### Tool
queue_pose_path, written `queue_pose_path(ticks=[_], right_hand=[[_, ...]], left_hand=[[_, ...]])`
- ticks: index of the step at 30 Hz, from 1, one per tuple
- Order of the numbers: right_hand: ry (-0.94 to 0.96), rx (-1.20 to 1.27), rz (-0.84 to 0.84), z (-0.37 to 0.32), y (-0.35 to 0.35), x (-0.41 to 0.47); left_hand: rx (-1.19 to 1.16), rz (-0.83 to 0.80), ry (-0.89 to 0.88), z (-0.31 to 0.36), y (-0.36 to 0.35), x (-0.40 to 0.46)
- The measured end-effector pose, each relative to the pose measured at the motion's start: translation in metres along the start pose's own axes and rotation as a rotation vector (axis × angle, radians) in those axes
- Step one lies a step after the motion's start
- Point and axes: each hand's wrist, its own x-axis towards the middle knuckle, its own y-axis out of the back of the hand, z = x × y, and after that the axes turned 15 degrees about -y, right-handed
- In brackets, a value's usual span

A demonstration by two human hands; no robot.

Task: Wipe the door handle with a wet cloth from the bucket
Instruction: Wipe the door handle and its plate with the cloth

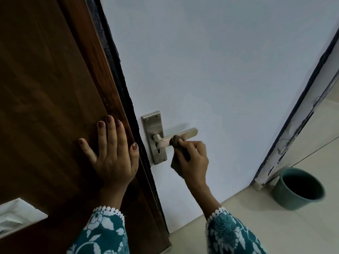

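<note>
Nearest to me are my two sleeves, teal with a white floral print and scalloped lace cuffs, and beyond them my hands at work. My left hand (111,153) lies flat and spread on the dark wooden door frame (45,88), fingers open and holding nothing; I judge it is there to steady me while the other hand wipes. At the lower left of that wood sits a white switch plate (18,217). My right hand (192,160) is closed around a dark cloth (177,143), pinched between thumb and fingers, with a loose corner hanging below the palm. The bunched end of the cloth is pressed against the lever of the metal door handle (185,134), about midway along it, between the round neck and the free tip. The handle stands out from a brushed steel backplate (155,136) with a keyhole near its bottom, fixed on the pale door (220,70) close to its edge. I think gripping the cloth in a small wad lets me rub the narrow lever firmly, and the wiping looks to be under way rather than finished. Farther off, on the pale tiled floor (275,226) to my right, stands a green bucket (297,198), beside the foot of a chipped white door jamb (293,136). Its inside is dark, and I cannot tell whether it holds water.
</note>
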Motion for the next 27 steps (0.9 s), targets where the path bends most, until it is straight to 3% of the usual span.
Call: queue_pose_path(ticks=[7, 13, 16, 21, 27], right_hand=[[0.205, -0.053, -0.132, -0.014, -0.024, -0.028], [-0.020, 0.006, -0.013, -0.002, -0.001, 0.006], [-0.016, -0.005, -0.002, -0.009, -0.006, -0.002], [0.107, 0.002, -0.129, -0.018, -0.018, -0.020], [-0.082, -0.031, 0.017, 0.003, 0.013, 0.026]], left_hand=[[-0.006, -0.009, 0.009, 0.000, 0.002, 0.000], [0.016, -0.009, -0.008, 0.000, 0.001, 0.001], [0.018, -0.008, -0.009, 0.000, 0.001, 0.000], [-0.007, -0.020, 0.008, 0.002, 0.002, 0.000], [0.052, -0.038, 0.011, 0.004, -0.002, 0.000]])
